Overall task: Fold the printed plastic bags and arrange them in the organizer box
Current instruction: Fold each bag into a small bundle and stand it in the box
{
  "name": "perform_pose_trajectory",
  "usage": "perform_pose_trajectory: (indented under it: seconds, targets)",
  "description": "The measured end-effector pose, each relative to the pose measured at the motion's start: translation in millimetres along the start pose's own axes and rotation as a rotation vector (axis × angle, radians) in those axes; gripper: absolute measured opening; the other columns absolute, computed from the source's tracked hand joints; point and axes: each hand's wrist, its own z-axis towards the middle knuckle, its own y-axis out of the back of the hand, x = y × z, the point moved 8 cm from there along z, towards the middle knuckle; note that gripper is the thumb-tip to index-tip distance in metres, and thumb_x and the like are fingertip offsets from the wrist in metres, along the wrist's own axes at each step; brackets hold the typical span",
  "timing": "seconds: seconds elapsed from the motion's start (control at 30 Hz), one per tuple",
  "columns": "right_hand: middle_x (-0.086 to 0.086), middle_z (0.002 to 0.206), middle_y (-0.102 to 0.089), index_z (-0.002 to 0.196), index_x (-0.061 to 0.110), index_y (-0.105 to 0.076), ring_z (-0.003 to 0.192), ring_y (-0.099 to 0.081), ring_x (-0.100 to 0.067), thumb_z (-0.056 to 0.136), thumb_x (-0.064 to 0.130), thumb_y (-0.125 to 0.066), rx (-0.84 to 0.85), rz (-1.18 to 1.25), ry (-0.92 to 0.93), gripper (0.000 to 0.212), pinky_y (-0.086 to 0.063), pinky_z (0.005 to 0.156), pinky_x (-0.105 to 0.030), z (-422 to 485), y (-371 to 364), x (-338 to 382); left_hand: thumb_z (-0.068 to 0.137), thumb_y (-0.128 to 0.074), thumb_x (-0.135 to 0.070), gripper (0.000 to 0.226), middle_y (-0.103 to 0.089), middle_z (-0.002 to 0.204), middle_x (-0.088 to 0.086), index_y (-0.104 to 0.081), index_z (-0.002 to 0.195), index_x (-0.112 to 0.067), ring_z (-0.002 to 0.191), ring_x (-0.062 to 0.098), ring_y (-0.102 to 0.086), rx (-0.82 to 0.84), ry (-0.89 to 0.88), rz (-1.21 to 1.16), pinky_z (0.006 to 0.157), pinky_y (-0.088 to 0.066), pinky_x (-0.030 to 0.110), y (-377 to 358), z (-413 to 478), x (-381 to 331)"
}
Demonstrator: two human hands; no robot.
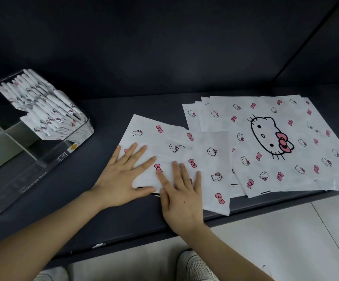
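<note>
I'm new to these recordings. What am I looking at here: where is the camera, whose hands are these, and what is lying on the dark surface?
There is no robot in this one. A single camera sits on a person's head and looks forward and down, so their own bare arms reach in from the bottom of the picture. The left hand and right hand both lie flat with straight fingers, pressing on a bag printed with cat faces and pink bows; it looks partly folded. Nothing is gripped. To the right, a fanned stack of unfolded bags lies on the same dark table. At the far left is a clear box with dividers; one compartment holds folded bags packed in a row. Below the table edge you see pale floor and a shoe.
</note>
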Motion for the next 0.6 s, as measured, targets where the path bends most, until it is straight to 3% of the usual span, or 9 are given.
perform_pose_trajectory:
  seconds: [0.27,0.33,0.43,0.5,0.6]
  targets:
    - [-0.005,0.153,-0.033,0.146,0.032,-0.030,0.143,-0.022,-0.020,0.099,0.033,-0.026,-0.016,0.017,-0.070,0.047,-0.011,0.112,-0.052,-53.5,21.9,-80.3,0.065,0.013,-0.090,0.090,0.021,0.156,-0.009,0.012,0.143,-0.046,0.141,0.011,0.029,0.038,0.025,-0.027,0.116,0.016,0.044,3.2,-1.1,0.0]
    - [-0.006,0.152,-0.035,0.143,0.031,-0.037,0.142,-0.026,-0.021,0.101,0.035,-0.026,-0.055,0.064,0.008,0.044,-0.013,0.113,-0.053,-58.8,32.0,-87.8,0.066,0.012,-0.090,0.089,0.020,0.157,-0.009,0.011,0.144,-0.045,0.142,0.012,0.028,0.037,0.020,-0.038,0.116,0.016,0.044,2.5,-1.3,-0.1]
    - [-0.005,0.133,-0.058,0.116,0.020,-0.066,0.126,-0.050,-0.023,0.097,0.033,-0.047,-0.156,0.077,0.286,0.030,-0.029,0.109,-0.053,-58.8,49.1,-77.9,0.066,0.012,-0.090,0.089,0.024,0.155,-0.011,0.013,0.143,-0.045,0.141,0.010,0.030,0.046,0.021,-0.035,0.115,0.019,0.042,1.7,-1.0,0.9]
    - [-0.004,0.114,-0.068,0.095,0.013,-0.074,0.109,-0.059,-0.021,0.093,0.025,-0.056,-0.228,0.023,0.412,0.022,-0.040,0.102,-0.048,-57.9,54.0,-72.8,0.067,0.007,-0.091,0.089,0.024,0.154,-0.013,0.012,0.143,-0.045,0.141,0.008,0.028,0.037,0.006,-0.080,0.115,0.020,0.038,2.5,-1.1,1.5]
    - [-0.007,0.100,-0.072,0.084,0.007,-0.075,0.093,-0.066,-0.023,0.090,0.015,-0.057,-0.274,-0.001,0.466,0.020,-0.048,0.093,-0.041,-55.0,56.1,-70.0,0.075,-0.029,-0.083,0.081,-0.004,0.158,-0.013,-0.016,0.145,-0.044,0.146,0.004,0.004,-0.067,-0.030,-0.357,0.118,0.011,0.031,13.1,-4.9,7.6]
